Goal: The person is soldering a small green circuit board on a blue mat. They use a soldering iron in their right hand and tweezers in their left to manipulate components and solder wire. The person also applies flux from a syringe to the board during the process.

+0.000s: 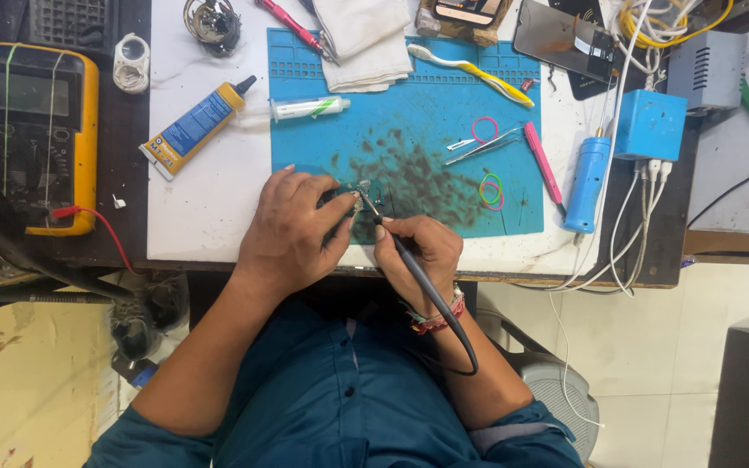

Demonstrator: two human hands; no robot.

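My left hand point(292, 224) presses down on a small dark circuit board point(373, 194) lying on the blue work mat point(418, 173), thumb and fingers pinching its left edge. My right hand point(418, 251) grips a thin black soldering iron point(409, 260) like a pen. Its tip touches the board near my left thumb. The iron's black cord loops down past my right wrist, which wears red thread bands. The mat is stained dark around the board.
Tweezers point(483, 146), a pink pen tool point(543, 163) and coloured rubber bands point(490, 189) lie right of the board. A yellow glue tube point(192, 126), small white tube point(305, 107), toothbrush point(470, 74), white cloth point(361, 43), yellow multimeter point(41, 130) and blue handheld tool point(584, 184) surround the mat.
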